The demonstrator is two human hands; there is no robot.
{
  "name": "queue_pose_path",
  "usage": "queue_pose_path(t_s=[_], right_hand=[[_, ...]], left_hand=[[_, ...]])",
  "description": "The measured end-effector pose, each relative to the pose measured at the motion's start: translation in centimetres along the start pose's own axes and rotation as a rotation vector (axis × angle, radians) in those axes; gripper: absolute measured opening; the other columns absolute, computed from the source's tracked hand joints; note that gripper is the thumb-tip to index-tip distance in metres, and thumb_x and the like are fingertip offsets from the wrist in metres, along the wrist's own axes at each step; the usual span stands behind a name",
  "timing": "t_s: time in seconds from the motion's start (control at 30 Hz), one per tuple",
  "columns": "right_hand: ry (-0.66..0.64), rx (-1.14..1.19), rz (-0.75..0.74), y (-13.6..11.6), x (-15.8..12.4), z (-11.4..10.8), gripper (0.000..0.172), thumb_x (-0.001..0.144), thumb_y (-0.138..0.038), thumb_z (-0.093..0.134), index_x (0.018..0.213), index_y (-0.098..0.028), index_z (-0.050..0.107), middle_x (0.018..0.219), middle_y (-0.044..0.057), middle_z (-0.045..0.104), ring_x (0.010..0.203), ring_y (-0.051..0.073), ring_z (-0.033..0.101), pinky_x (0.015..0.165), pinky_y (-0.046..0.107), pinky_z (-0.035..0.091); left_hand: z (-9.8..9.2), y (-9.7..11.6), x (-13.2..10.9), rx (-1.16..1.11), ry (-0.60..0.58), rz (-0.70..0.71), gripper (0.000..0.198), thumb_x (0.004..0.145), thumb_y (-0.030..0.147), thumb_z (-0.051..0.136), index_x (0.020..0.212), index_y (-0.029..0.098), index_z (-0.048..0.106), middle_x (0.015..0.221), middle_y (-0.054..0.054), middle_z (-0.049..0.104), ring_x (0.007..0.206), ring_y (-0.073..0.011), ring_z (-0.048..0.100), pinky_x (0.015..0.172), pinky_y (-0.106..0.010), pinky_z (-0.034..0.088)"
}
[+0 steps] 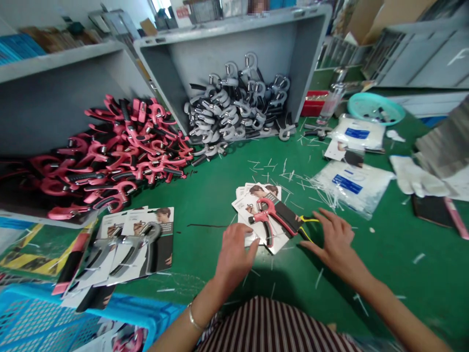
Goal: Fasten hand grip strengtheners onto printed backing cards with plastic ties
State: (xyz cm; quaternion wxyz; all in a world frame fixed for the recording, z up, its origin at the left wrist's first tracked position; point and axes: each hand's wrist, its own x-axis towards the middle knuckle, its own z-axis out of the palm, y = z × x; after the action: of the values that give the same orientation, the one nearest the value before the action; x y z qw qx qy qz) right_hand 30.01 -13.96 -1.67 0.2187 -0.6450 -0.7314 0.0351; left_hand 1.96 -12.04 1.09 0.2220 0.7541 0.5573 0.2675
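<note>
A red and black hand grip strengthener (273,215) lies on a small stack of printed backing cards (242,201) before me. My left hand (236,247) is at the near left edge of the stack, fingers curled over the cards and thumb below. To the right of the stack, my right hand (333,238) has its thumb and fingers around the spread yellow handles of small cutters (308,222). The cutters' jaws are beside the red grip's end and hard to make out. Several carded grey hand grips (141,244) lie overlapped at the left.
Grey crates hold piles of red grips (124,151) and grey grips (230,107). Cut white strips (273,171) litter the green table (205,195). Bags of white ties (353,183), a glove (417,178) and a turquoise tray (377,108) are at right; a blue basket (128,310) is below left.
</note>
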Motion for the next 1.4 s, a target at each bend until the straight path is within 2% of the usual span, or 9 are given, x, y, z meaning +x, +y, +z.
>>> queue_pose_path(t_s=[0.1,0.23,0.43,0.53,0.67,0.87,0.97,1.13,1.4], right_hand=[[-0.217,-0.215,-0.057,3.1,1.2,-0.3,0.079,0.082,-0.064,0.058,0.139,-0.012,0.046,0.132,0.024,0.052,0.115,0.043,0.047,0.086,0.057,0.043],[-0.392,-0.135,-0.125,3.6,3.3,-1.4,0.044,0.085,-0.043,0.06,0.115,-0.011,0.063,0.103,0.018,0.063,0.09,0.031,0.058,0.077,0.045,0.049],[-0.778,0.974,0.366,2.4,1.6,-5.0,0.045,0.092,-0.053,0.046,0.115,-0.017,0.062,0.102,0.013,0.068,0.074,0.02,0.063,0.061,0.033,0.052],[-0.711,1.401,0.606,-0.2,-0.6,-4.2,0.045,0.092,-0.054,0.044,0.116,-0.018,0.057,0.089,0.011,0.067,0.05,0.013,0.05,0.04,0.024,0.037],[-0.667,1.546,0.536,-4.4,-0.9,-2.1,0.04,0.087,-0.039,0.062,0.12,-0.019,0.053,0.088,0.005,0.061,0.062,0.013,0.053,0.053,0.025,0.043],[-0.873,1.168,0.23,-6.5,1.8,-2.7,0.041,0.089,-0.037,0.058,0.126,-0.024,0.047,0.096,0.003,0.061,0.074,0.015,0.057,0.069,0.03,0.05],[-0.639,0.651,-0.071,-6.4,3.2,-3.6,0.035,0.092,-0.034,0.052,0.125,-0.022,0.05,0.105,0.007,0.062,0.091,0.022,0.058,0.084,0.04,0.05],[-0.277,-0.072,-0.513,-6.2,5.3,-3.7,0.064,0.082,-0.017,0.054,0.144,-0.014,0.041,0.131,0.019,0.055,0.114,0.035,0.048,0.099,0.053,0.038],[-0.216,-0.194,-0.453,-7.0,4.9,-1.6,0.065,0.081,-0.016,0.055,0.144,-0.009,0.04,0.135,0.019,0.05,0.115,0.034,0.045,0.104,0.05,0.036]], left_hand=[[1.9,1.3,-0.4,0.017,-0.004,0.05,0.042,0.077,0.033,0.074,0.112,0.018,0.056,0.124,-0.014,0.056,0.116,-0.031,0.05,0.101,-0.05,0.038],[2.9,1.2,0.4,0.001,0.014,0.062,0.026,0.084,0.025,0.065,0.107,0.017,0.06,0.127,-0.015,0.057,0.123,-0.0316,0.049,0.105,-0.052,0.035],[-3.7,-3.6,-0.4,-0.403,0.104,-0.245,0.019,0.088,0.033,0.062,0.101,0.019,0.063,0.134,-0.012,0.054,0.124,-0.0275,0.052,0.106,-0.045,0.038],[-5.5,-4.7,-1.0,-0.882,0.021,-0.519,0.038,0.081,0.041,0.071,0.11,0.019,0.059,0.108,-0.007,0.066,0.09,-0.0195,0.065,0.08,-0.032,0.052],[-4.7,-3.9,-0.2,-1.261,0.022,-0.618,0.054,0.084,0.047,0.066,0.126,0.016,0.054,0.105,-0.009,0.067,0.071,-0.0135,0.063,0.056,-0.023,0.05],[-3.4,-3.2,1.0,-1.252,0.027,-0.54,0.066,0.079,0.032,0.073,0.137,0.018,0.046,0.124,-0.011,0.064,0.083,-0.0162,0.067,0.064,-0.023,0.053],[-3.8,-3.4,0.5,-1.151,0.031,-0.46,0.06,0.078,0.029,0.073,0.132,0.019,0.052,0.123,-0.008,0.065,0.091,-0.018,0.067,0.074,-0.024,0.053],[-4.3,-3.3,0.0,-1.001,-0.055,-0.427,0.061,0.08,0.036,0.069,0.137,0.024,0.048,0.115,-0.006,0.068,0.071,-0.0161,0.067,0.058,-0.024,0.05],[-4.0,-3.7,0.0,-0.904,-0.05,-0.344,0.062,0.082,0.029,0.068,0.138,0.021,0.046,0.13,-0.01,0.062,0.107,-0.0246,0.063,0.084,-0.032,0.052]])
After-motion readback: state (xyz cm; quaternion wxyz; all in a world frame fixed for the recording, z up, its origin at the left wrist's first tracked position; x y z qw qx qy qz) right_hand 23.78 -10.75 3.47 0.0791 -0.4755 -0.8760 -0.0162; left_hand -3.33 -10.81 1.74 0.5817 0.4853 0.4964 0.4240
